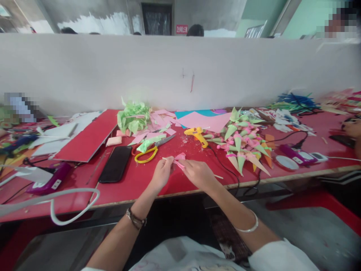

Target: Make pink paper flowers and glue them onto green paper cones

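Both hands meet just above the red tabletop, close to its front edge. My left hand [163, 173] is closed in a pinch around what looks like a thin pale stick, mostly covered by the fingers. A small folded piece of pink paper [179, 157] sits between the hands, and the fingers of my right hand [199, 174] press on it. Beyond them lie yellow-handled scissors [146, 154] and a yellow glue gun [197, 136]. To the right is a pile of paper flowers [239, 145] with green and pink pointed petals.
A black phone [115, 164] lies left of the hands, near a red board [88, 137]. Green crumpled paper [134, 117] and pink sheets [201, 121] are at the back. Purple power strips [297, 155] with cords flank the workspace. A white curved tube [76, 191] juts in from the left.
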Tool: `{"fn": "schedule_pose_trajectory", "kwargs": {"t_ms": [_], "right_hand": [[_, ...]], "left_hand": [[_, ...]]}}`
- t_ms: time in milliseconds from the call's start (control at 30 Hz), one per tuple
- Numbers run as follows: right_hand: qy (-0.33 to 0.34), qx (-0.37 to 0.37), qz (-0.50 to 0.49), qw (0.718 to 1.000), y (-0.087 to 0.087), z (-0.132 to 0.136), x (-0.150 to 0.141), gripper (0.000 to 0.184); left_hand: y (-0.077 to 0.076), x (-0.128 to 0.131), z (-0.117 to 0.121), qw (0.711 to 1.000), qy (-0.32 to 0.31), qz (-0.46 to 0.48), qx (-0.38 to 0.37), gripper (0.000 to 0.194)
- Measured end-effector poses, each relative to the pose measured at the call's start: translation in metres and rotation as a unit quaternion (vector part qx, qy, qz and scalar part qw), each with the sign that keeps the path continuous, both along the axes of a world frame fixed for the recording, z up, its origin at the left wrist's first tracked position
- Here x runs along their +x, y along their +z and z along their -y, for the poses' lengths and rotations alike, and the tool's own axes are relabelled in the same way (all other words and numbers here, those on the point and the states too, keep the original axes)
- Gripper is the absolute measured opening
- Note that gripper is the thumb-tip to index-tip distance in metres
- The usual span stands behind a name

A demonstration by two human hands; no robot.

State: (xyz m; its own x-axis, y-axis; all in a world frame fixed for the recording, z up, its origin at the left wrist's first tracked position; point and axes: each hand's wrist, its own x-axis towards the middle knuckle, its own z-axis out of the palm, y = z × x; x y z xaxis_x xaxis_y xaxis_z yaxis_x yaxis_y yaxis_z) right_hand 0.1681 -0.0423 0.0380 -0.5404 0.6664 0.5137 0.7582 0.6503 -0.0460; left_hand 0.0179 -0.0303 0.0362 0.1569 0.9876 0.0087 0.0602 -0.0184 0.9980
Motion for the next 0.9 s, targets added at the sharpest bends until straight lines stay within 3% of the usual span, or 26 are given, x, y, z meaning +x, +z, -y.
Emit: {"fn": "schedule_pose_trajectory", "kwargs": {"t_ms": [100, 200, 267, 367, 467, 567, 633, 700, 800, 900], "right_hand": [[-0.012, 0.083, 0.089, 0.992, -0.003, 0.000, -0.001, 0.032], [-0.017, 0.071, 0.110, 0.991, -0.002, 0.001, -0.004, 0.035], [-0.032, 0.006, 0.085, 0.996, 0.001, 0.000, -0.007, 0.032], [-0.012, -0.133, -0.036, 0.990, 0.008, -0.001, -0.008, 0.027], [0.074, -0.298, -0.160, 0.938, 0.017, -0.001, -0.005, 0.034], [0.131, -0.407, -0.188, 0.884, 0.022, 0.000, -0.002, 0.044], [0.129, -0.373, -0.194, 0.898, 0.021, 0.001, -0.003, 0.041], [0.107, -0.277, -0.174, 0.939, 0.018, 0.001, -0.004, 0.034], [0.059, -0.120, -0.047, 0.990, 0.011, 0.001, -0.006, 0.033], [0.028, -0.020, 0.080, 0.996, 0.006, 0.001, -0.006, 0.038]], "left_hand": [[-0.002, 0.004, -0.001, 0.999, 0.018, 0.013, -0.047, 0.039], [-0.003, 0.002, -0.001, 0.998, 0.006, 0.000, -0.060, 0.040], [-0.003, -0.001, 0.000, 0.999, -0.008, -0.017, -0.049, 0.043], [-0.001, -0.009, 0.002, 0.999, -0.018, -0.039, -0.002, 0.043], [0.007, -0.019, 0.004, 0.989, -0.040, -0.095, 0.107, 0.033], [0.013, -0.027, 0.005, 0.963, -0.113, -0.162, 0.181, 0.034], [0.013, -0.028, 0.005, 0.966, -0.104, -0.164, 0.169, 0.040], [0.010, -0.025, 0.005, 0.982, -0.063, -0.133, 0.116, 0.044], [0.005, -0.018, 0.007, 0.996, -0.017, -0.082, 0.023, 0.046], [0.002, -0.012, 0.008, 0.997, 0.012, -0.046, -0.056, 0.046]]}}
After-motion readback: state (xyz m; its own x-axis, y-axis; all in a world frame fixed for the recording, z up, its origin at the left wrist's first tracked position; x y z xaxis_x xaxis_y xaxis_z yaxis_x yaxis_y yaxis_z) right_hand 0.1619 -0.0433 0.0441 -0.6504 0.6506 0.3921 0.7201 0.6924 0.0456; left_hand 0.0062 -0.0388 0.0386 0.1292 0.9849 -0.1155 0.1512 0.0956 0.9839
